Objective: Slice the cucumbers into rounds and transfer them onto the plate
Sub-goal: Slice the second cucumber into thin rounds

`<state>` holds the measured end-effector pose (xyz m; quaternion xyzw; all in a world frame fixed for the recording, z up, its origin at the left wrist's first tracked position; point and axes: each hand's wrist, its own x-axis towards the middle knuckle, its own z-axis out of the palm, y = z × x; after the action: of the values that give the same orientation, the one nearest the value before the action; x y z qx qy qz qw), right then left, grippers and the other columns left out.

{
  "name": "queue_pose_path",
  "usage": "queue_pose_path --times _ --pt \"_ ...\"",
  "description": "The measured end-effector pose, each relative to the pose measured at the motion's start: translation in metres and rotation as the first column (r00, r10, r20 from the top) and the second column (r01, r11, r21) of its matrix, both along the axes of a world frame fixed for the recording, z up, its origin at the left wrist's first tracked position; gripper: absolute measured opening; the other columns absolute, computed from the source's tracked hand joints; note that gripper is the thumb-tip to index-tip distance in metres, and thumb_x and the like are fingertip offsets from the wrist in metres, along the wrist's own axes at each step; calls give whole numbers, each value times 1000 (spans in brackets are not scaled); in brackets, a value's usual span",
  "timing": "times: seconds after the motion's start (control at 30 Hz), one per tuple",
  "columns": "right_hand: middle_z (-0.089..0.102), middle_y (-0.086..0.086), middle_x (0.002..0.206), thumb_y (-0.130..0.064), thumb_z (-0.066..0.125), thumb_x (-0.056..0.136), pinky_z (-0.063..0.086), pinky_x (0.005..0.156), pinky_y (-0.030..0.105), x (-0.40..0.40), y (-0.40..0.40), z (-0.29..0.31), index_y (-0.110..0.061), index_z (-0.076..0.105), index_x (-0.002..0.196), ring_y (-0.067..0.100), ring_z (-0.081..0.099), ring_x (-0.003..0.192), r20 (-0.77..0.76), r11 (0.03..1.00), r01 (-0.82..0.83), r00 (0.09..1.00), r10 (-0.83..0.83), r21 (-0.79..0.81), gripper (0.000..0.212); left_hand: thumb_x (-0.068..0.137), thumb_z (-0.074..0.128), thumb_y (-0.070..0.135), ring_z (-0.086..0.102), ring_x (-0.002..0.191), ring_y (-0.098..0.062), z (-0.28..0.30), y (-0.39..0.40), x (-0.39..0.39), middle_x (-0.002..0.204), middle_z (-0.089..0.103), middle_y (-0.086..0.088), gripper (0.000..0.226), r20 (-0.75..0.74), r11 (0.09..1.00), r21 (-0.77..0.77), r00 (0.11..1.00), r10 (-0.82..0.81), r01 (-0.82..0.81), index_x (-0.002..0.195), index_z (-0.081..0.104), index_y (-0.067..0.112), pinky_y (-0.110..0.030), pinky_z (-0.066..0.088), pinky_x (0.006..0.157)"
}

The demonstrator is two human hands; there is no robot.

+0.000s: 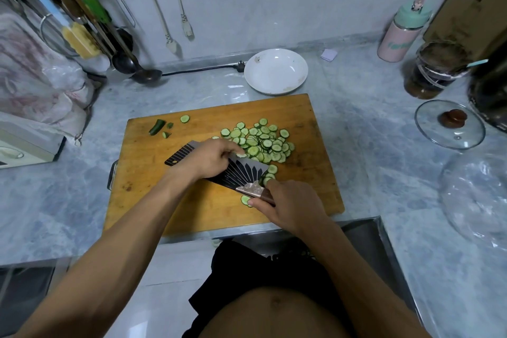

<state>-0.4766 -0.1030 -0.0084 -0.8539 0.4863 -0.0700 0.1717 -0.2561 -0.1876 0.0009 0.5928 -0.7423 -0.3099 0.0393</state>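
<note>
Two bare arms reach over a wooden cutting board (192, 208) on the grey table (384, 145). One right hand (290, 206) has its fingers curled tight round the handle of a big dark cleaver (241, 173). Its flat blade lies tilted on the board. Left hand (211, 156) rests on the blade, fingers bent, touching the pile of cucumber rounds (263, 143). Behind the board sits a white plate (275, 71), with no rounds on it

Heaped green cucumber rounds (260, 143) on the board, just beyond both hands; white plate (275, 71) farther back.
</note>
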Motion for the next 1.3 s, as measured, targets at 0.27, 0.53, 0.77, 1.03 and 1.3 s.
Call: queue_pose_path --times 0.27,0.53,0.77,1.03,1.3 --pt "57 1 73 -64 41 96 34 54 31 2 8 -7 -16 45 81 22 55 63 17 1000 -14 1000 14 -3 50 79 47 -14 61 111 -23 0 9 -12 111 70 -5 45 -5 992 -126 1000 -31 30 103 75 11 -30 47 93" --pt "56 -2 77 -66 42 95 37 61 30 14 9 2 -19 44 86 21 58 73 -4 991 96 995 -96 94 48 81 46 -8 53 125 -17 8 33 5 131 62 -3 53 -152 931 -333 983 106 -152 124 67 15 -28 37 111" --pt "53 0 59 -70 45 88 35 53 32 13 3 3 -14 52 66 14 47 53 228 906 278 906 -358 319 62 82 50 1 60 98 -6 7 77 40 104 69 3 34 -520 642 -483 785 337 -595 104 75 11 -19 46 87" --pt "44 2 52 -58 38 98 28 47 22 49 7 14 -13 44 59 12 41 47 291 862 198 886 -361 467 59 89 60 18 56 108 -34 -79 107 75 120 65 -13 33 -109 783 -440 892 439 -439 121 68 12 -38 44 92" --pt "46 4 52 -55 37 100 32 50 34 99 23 16 -13 43 57 16 45 48 172 863 199 936 -309 465 61 90 66 14 52 106 -31 -94 95 93 118 64 -7 30 8 734 -544 872 489 -407 119 69 17 -38 37 82"
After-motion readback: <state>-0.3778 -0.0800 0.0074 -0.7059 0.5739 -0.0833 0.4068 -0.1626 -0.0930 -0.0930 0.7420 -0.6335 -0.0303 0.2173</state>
